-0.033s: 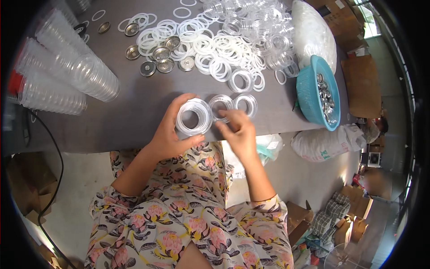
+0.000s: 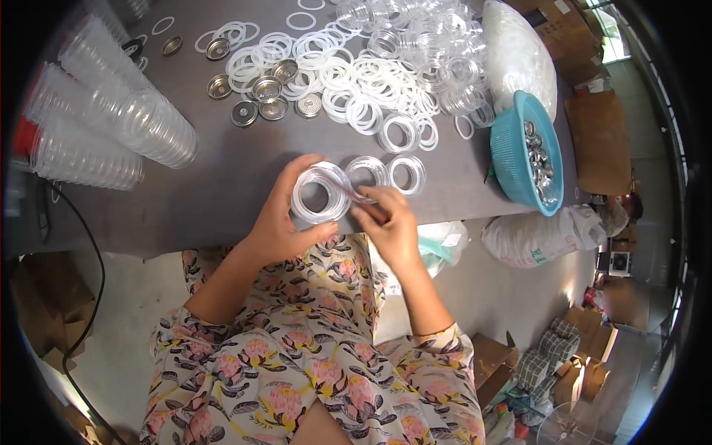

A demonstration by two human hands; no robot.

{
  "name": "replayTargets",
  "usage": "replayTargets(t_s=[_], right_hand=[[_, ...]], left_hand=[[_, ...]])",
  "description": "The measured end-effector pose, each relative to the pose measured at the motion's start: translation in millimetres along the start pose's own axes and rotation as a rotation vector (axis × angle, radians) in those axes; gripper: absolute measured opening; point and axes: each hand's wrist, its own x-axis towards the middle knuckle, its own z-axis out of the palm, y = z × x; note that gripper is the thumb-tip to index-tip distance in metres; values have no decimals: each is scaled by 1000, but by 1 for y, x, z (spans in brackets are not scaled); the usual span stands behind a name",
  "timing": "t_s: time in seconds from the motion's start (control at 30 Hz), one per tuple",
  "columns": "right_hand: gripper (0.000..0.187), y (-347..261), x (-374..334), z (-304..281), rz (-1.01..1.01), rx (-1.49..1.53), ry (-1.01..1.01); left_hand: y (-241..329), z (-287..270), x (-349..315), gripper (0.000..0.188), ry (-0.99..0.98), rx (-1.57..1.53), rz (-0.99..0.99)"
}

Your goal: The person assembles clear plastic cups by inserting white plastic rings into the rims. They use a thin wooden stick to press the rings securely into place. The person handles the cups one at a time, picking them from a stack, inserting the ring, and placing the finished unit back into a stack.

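My left hand (image 2: 285,215) curves round a clear plastic threaded ring (image 2: 302,206), or a short stack of such rings, at the table's near edge. Its thumb and fingers press on opposite sides. Just to the right is my right hand (image 2: 391,222), its fingers apart, one of them smeared by motion across the held ring's right side. Beyond its fingertips stand two more clear threaded rings, one (image 2: 366,165) close to the held one and another (image 2: 408,176) to its right. A further clear ring (image 2: 399,133) lies beside the pile of flat white rings (image 2: 360,81).
Metal lids (image 2: 267,89) lie left of the white rings. Stacked clear cups (image 2: 148,126) occupy the left side. Many clear threaded pieces (image 2: 415,30) are heaped at the back. A blue basket (image 2: 506,156) of metal parts stands at the right edge, near a large plastic bag (image 2: 523,59).
My right hand has shifted slightly left and toward me, and one finger now reaches toward the held ring. My left hand and the ring in it are almost unmoved.
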Motion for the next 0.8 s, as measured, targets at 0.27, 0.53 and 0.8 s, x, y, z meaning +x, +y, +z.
replayTargets(t_s=[0.27, 0.53, 0.8], right_hand=[[17, 6, -9, 10, 133, -2, 24], [16, 23, -3, -19, 359, 598, 126], [28, 15, -7, 4, 495, 674, 51]], left_hand=[[0, -7, 2, 74, -38, 22, 95], [-15, -45, 76, 34, -145, 251, 32], [-37, -20, 143, 23, -403, 1165, 495]])
